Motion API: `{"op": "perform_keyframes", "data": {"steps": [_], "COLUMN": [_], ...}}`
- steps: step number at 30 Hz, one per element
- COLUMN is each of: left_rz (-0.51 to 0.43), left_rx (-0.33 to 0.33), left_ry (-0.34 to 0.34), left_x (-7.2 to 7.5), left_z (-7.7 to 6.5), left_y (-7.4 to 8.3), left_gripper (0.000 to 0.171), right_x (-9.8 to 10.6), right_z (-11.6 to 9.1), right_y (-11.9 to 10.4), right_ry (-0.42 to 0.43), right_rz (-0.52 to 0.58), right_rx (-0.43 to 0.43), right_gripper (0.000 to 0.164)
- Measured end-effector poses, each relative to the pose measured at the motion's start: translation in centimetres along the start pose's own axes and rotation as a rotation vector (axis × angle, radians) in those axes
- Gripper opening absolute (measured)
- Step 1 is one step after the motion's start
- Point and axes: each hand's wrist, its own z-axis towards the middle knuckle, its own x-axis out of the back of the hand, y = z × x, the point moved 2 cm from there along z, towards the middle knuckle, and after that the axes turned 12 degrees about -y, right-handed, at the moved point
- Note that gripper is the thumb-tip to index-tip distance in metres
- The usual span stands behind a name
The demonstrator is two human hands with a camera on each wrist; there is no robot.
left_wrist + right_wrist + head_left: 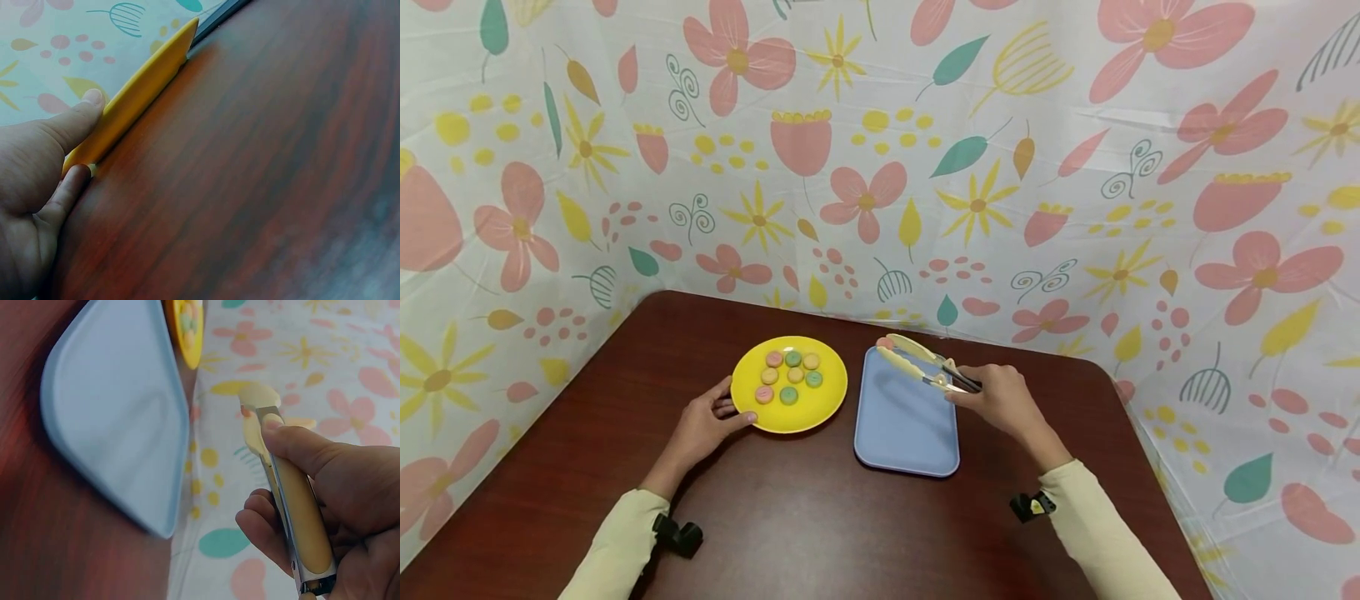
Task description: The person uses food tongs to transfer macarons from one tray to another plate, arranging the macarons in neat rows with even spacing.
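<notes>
My left hand [707, 427] grips the near-left rim of a round yellow plate [822, 407], its thumb over the edge. In the left wrist view the plate [134, 94] shows edge-on, close over the table. Several pink, green and yellow macarons [795, 376] lie on it. My right hand [1002, 400] holds cream-tipped metal tongs [907, 367], squeezed around a pink macaron [885, 342] at their tips. The tips hang above the far-left end of a blue rectangular tray [910, 433]. In the right wrist view the thumb presses along the tongs' handle [303, 515].
Plate and tray stand side by side on a dark brown wooden table [820, 517], a narrow gap between them. A floral-patterned curtain [865, 200] hangs behind the table and along both sides. Black wrist cameras [679, 536] sit on both forearms.
</notes>
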Motion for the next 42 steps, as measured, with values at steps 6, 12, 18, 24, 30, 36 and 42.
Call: {"op": "perform_keyframes", "data": {"steps": [6, 12, 18, 24, 30, 36, 42], "left_rz": [0.001, 0.002, -0.003, 0.001, 0.002, 0.002, 0.000], "left_rx": [-0.001, 0.000, 0.006, 0.009, 0.005, 0.002, -0.001], "left_ry": [-0.001, 0.002, -0.002, 0.000, 0.003, 0.003, 0.004], "left_x": [0.0, 0.1, 0.1, 0.0, 0.0, 0.0, 0.0], "left_z": [-0.1, 0.1, 0.3, 0.2, 0.0, 0.0, 0.0], "left_y": [0.0, -0.1, -0.2, -0.1, -0.2, -0.1, -0.1], "left_gripper": [0.094, 0.094, 0.095, 0.095, 0.095, 0.095, 0.095], "right_x": [0.7, 1.1, 0.9, 0.0, -1.3, -2.8, -4.1], "right_z": [0.3, 0.8, 1.1, 1.6, 2.2, 2.6, 2.9], "right_y": [-2.1, -3.9, -5.5, -6.7, -7.3, -7.5, -7.7], "right_ry": [-0.018, -0.033, -0.050, -0.086, -0.112, -0.130, -0.155], "right_rz": [0.018, 0.004, -0.008, -0.028, -0.021, -0.012, -0.029], "right_rx": [0.059, 0.087, 0.128, 0.150, 0.188, 0.240, 0.245], "right_gripper": [0.061, 0.062, 0.062, 0.059, 0.055, 0.051, 0.051]}}
